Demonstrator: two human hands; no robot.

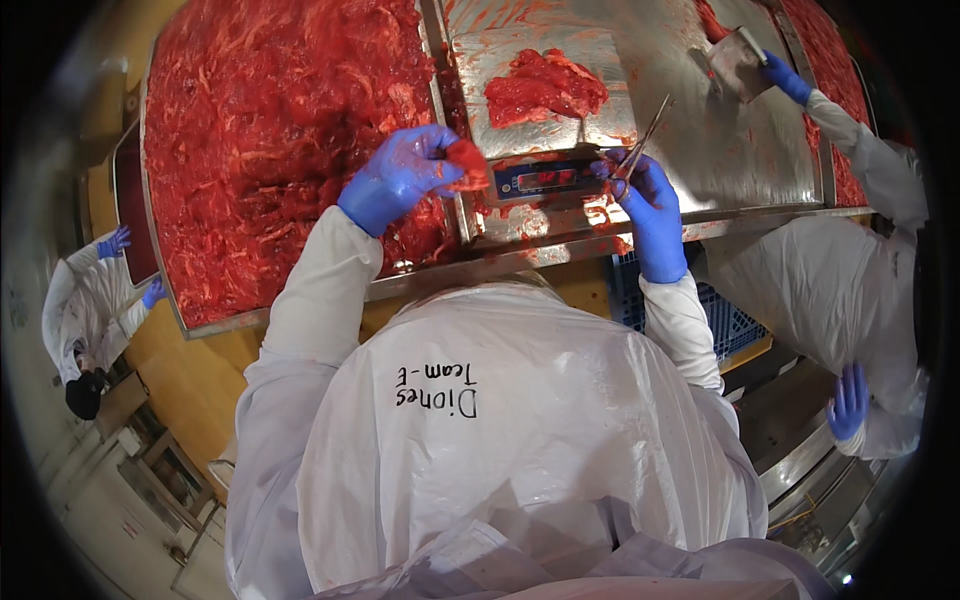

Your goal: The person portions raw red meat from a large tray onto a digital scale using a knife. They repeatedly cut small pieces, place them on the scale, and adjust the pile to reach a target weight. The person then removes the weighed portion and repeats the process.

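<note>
My left hand [405, 176], in a blue glove, holds a small piece of red meat [469, 165] beside the left edge of a digital scale. In my right hand [651, 214], also gloved in blue, is a pair of metal scissors or forceps [643, 142], tips pointing up and away. Between the hands is the scale's display panel [546, 180], lit with red digits. A pile of sliced raw meat [546, 88] lies on the scale's steel plate [600, 131].
A large metal tray [225, 324] full of raw meat [285, 135] stands at the left. Near the right end of the steel table [735, 165], a co-worker's gloved hand [787, 77] holds a metal container [739, 64]. A blue plastic crate [724, 319] sits below the table. Another person [94, 292] is at far left.
</note>
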